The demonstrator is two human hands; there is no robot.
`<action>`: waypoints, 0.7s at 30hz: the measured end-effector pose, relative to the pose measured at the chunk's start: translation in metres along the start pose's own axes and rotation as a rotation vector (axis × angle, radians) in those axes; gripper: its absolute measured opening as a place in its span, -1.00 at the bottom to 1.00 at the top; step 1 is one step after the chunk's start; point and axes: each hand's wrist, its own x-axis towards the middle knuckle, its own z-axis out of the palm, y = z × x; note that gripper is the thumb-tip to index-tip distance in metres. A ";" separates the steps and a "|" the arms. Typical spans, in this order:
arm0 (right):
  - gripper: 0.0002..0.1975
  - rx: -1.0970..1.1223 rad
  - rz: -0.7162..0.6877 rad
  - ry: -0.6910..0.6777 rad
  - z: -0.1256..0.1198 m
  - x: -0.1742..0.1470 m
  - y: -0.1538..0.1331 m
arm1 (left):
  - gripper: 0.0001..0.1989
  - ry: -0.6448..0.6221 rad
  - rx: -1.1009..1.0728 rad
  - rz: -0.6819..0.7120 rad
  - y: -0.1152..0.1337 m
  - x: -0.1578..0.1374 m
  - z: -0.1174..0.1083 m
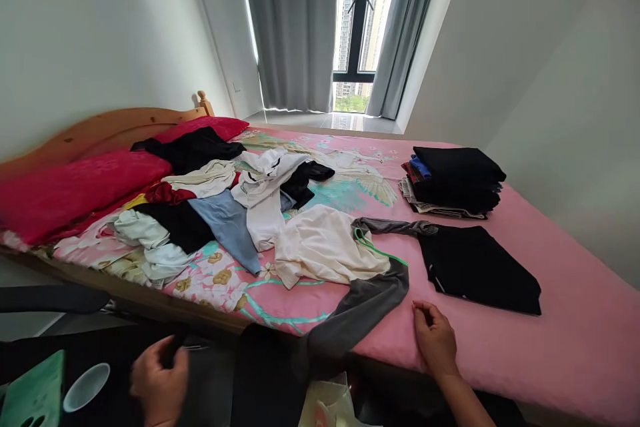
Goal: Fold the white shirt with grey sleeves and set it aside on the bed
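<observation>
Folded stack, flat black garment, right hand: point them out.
folded stack [457, 177], head view, top black layer.
flat black garment [477, 267], head view, middle of cloth.
right hand [436, 340], head view, back of hand.

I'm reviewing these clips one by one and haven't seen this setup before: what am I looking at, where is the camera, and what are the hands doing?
There is no machine here. One camera sits on a person's head, looking forward and down, so the two bare hands at the bottom are that person's own. The left hand grips dark fabric below the bed's edge, beside a white cup. The right hand rests loosely curled on the pink bedsheet, holding nothing, next to a grey garment. On the bed lie a heap of unfolded clothes, a flat black garment, a folded stack and red pillows.
</observation>
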 end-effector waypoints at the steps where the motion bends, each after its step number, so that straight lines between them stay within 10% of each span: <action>1: -0.60 0.043 0.070 -0.029 0.000 0.005 -0.005 | -0.75 -0.039 -0.053 0.111 0.028 -0.001 0.010; 5: -0.53 -0.012 0.174 -0.197 -0.001 0.027 -0.031 | -0.79 -0.340 -0.087 0.358 0.138 -0.016 0.045; 9: -0.49 -0.306 0.186 -0.355 -0.012 0.028 -0.045 | -0.61 -0.466 0.081 0.155 0.200 -0.016 0.071; 14: -0.38 -0.319 0.127 -0.544 -0.014 0.006 -0.044 | -0.53 -0.622 -0.002 -0.235 0.212 0.012 0.091; 21: -0.57 0.017 0.083 -0.365 0.015 0.006 -0.055 | -0.76 -0.725 -0.284 -0.367 0.203 0.039 0.101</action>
